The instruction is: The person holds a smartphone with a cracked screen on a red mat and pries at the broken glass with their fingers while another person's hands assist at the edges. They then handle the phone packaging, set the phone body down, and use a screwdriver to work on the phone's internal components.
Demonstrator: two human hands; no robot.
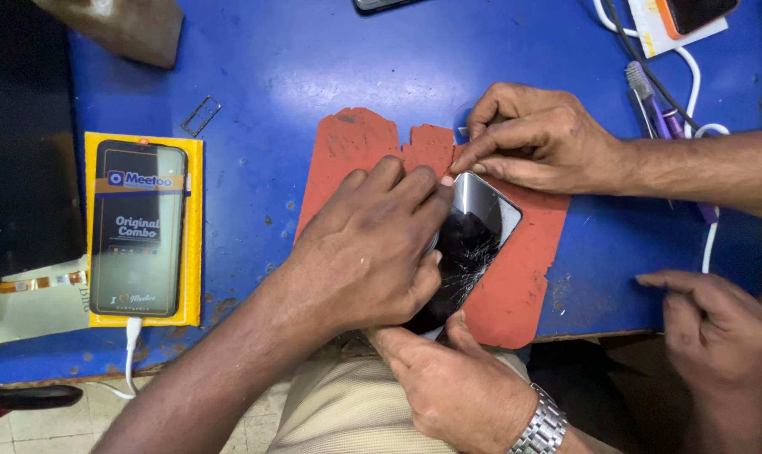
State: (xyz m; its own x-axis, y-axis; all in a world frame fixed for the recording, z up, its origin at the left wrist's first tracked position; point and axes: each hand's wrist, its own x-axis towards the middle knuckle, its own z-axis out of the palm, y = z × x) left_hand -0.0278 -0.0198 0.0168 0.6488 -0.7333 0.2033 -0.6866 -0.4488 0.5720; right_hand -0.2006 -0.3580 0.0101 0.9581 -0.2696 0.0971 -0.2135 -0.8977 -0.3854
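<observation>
A black phone with a cracked screen (pixel 475 240) lies tilted on a red mat (pixel 515 290) on the blue table. My left hand (pixel 364 248) covers the phone's left side, its fingertips pinched at the upper edge. With my right hand (pixel 452 387), which wears a metal watch, I grip the phone's lower end with the thumb on the glass. Another person's hand (pixel 540 139) reaches in from the right, its fingertips at the phone's top corner, next to mine.
The other person's second hand (pixel 717 328) rests at the table's right edge. A yellow package holding a black screen (pixel 141 231) lies at left, a small metal tray (pixel 200 116) above it. White cable (pixel 692 71) and purple tools (pixel 654 105) sit at top right.
</observation>
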